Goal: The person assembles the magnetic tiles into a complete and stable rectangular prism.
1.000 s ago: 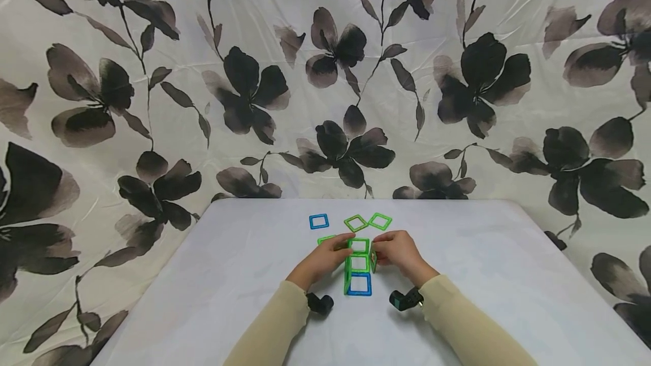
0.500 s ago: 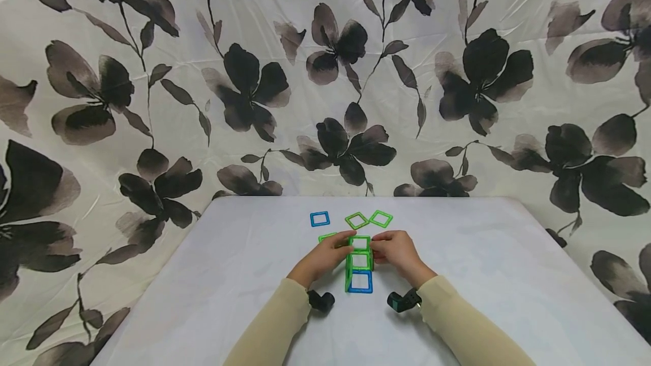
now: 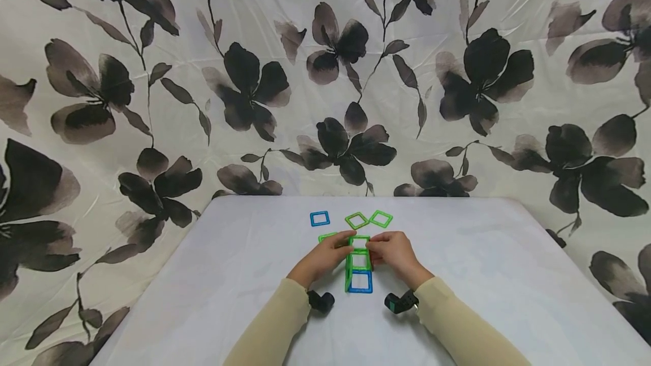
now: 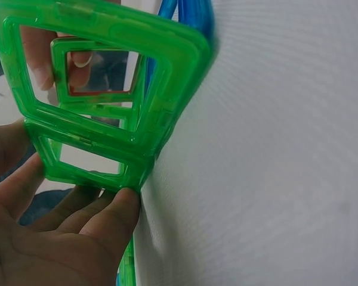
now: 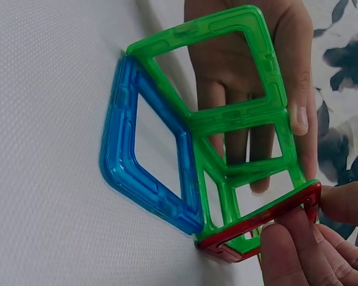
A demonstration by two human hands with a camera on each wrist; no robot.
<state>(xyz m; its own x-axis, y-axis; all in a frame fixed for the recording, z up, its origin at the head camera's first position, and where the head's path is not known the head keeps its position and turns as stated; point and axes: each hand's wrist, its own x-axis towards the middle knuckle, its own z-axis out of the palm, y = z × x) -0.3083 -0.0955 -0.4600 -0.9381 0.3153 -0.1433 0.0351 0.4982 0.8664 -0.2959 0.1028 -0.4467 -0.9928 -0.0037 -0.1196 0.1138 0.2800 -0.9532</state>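
A row of green magnetic tiles (image 3: 360, 268) with a blue magnetic tile (image 5: 114, 149) at its near end lies on the white table. Along its left side stands a wall of green tiles (image 4: 178, 71). My left hand (image 3: 321, 258) grips this wall, thumb at the upper edge and fingers along the outer side. On the right side, my right hand (image 3: 399, 256) pinches an upright red-and-green magnetic tile (image 5: 250, 224) between thumb and fingers. Its lower edge meets the row beside the blue tile. In the head view the right fingers mostly hide it.
Farther back lie a loose blue tile (image 3: 320, 225) and two green tiles, one left (image 3: 361, 225) and one right (image 3: 385, 214). Another green tile (image 3: 327, 236) shows partly behind my left hand. A floral cloth (image 3: 244, 89) hangs behind the table.
My right hand has shifted slightly left, bringing its tile from just beside the row up against it. The left hand keeps its grip on the green wall.
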